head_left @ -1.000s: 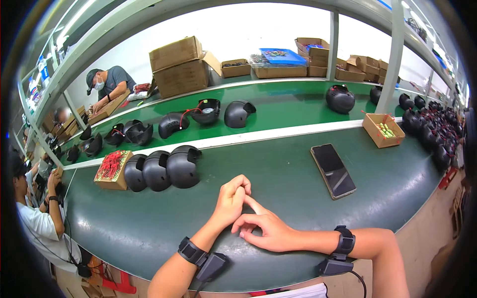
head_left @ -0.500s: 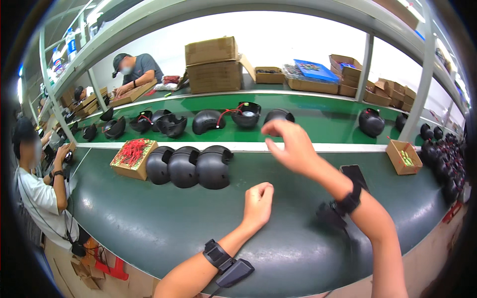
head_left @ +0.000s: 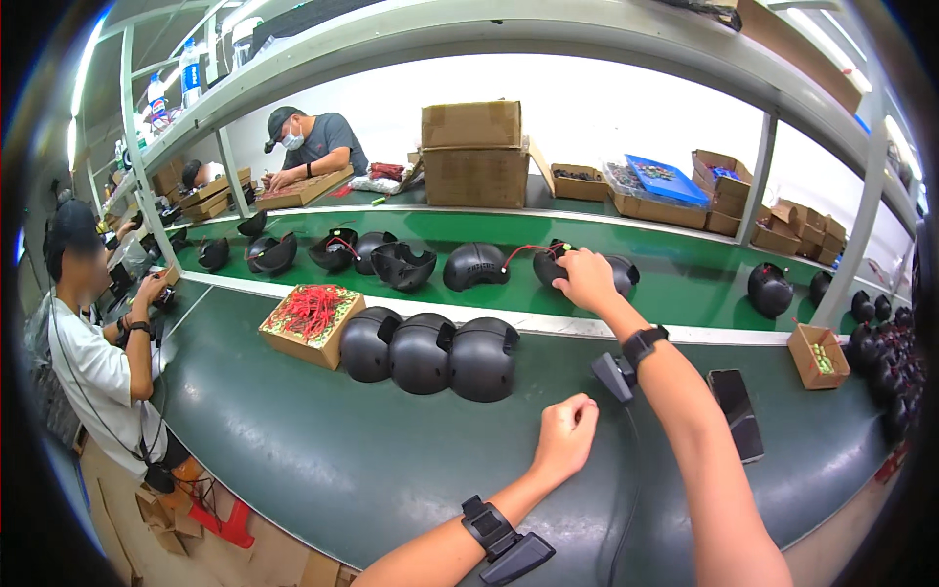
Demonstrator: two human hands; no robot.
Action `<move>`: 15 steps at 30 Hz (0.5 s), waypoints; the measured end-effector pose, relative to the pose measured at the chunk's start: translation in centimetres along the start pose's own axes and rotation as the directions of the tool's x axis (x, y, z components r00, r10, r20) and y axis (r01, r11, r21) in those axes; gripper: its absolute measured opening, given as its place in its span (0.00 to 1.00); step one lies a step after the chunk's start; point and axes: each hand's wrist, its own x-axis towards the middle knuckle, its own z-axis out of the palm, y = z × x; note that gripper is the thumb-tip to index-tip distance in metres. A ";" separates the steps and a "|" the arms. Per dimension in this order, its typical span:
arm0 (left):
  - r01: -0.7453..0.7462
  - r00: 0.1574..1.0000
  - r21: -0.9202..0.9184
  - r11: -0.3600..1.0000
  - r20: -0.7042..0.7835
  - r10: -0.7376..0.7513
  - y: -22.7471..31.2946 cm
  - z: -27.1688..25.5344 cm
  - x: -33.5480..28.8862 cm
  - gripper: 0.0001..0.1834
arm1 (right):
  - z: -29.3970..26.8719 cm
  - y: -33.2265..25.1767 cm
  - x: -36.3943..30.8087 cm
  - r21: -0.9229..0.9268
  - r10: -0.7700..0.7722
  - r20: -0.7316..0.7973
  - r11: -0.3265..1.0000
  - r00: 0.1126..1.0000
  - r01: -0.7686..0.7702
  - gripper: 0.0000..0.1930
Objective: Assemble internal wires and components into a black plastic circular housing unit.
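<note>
My right hand (head_left: 590,281) reaches over the white rail to the green belt. Its fingers are closed on the edge of an open black dome-shaped shell (head_left: 548,266), partly hidden behind the hand. A red wire (head_left: 518,252) runs from this shell to a black dome shell (head_left: 475,266) on its left. My left hand (head_left: 567,436) is curled closed above the dark green worktable, with nothing visible in it. To its left, three black dome shells (head_left: 421,354) stand in a touching row, beside a cardboard box of red wires (head_left: 315,311).
A black phone (head_left: 736,415) lies right of my right forearm. Farther right are a small box of pale green parts (head_left: 818,357) and piled black shells (head_left: 885,357). More shells (head_left: 403,266) sit on the belt (head_left: 675,284). Co-workers sit at left (head_left: 93,342) and across (head_left: 328,147).
My right hand has moved from above the rail onto the shell on the belt. My left hand stays curled. The whole view has shifted, so the scene appears farther right.
</note>
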 end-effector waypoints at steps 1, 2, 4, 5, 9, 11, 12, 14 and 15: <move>0.011 0.999 -0.050 0.999 -0.049 -0.014 -0.1 0.0 0.0 0.13 | -1.1 0.2 -1.0 0.174 0.056 -0.034 0.983 0.998 -0.050 0.13; 0.022 0.995 -0.101 0.995 -0.097 -0.032 -0.3 -0.1 -0.1 0.11 | -2.4 0.3 -2.3 0.343 0.117 -0.059 0.935 0.991 -0.090 0.14; 0.170 0.980 -0.413 0.895 -0.028 -0.199 -1.5 -0.7 0.1 0.09 | -4.7 -0.2 -6.0 0.449 -0.052 -0.306 0.873 0.950 0.192 0.15; 0.134 0.980 -0.525 0.841 -0.054 -0.191 -1.4 -0.6 0.2 0.13 | -6.1 -0.8 -8.5 0.526 -0.035 -0.355 0.819 0.934 0.231 0.15; 0.153 0.912 -0.720 0.676 -0.161 -0.378 -0.2 -1.3 0.0 0.28 | -13.3 -5.1 -17.9 0.644 -0.130 -0.255 0.716 0.958 0.268 0.15; 0.218 0.963 -0.789 0.575 0.077 -0.260 0.6 -0.7 0.0 0.28 | -13.9 -5.6 -21.7 0.687 -0.108 -0.154 0.703 0.982 0.185 0.15; 0.294 0.950 -0.777 0.557 0.172 -0.261 1.4 -0.5 -0.5 0.26 | -14.3 -6.0 -23.1 0.722 -0.087 -0.103 0.679 0.991 0.134 0.15; 0.372 0.912 -0.687 0.624 0.145 -0.384 2.9 0.5 -1.6 0.23 | -16.5 -6.2 -24.3 0.662 -0.132 -0.109 0.730 0.985 0.171 0.16; 0.267 0.964 -0.528 0.806 0.149 -0.222 3.1 0.6 -1.7 0.22 | -17.3 -5.8 -24.6 0.595 -0.204 -0.121 0.768 0.972 0.235 0.17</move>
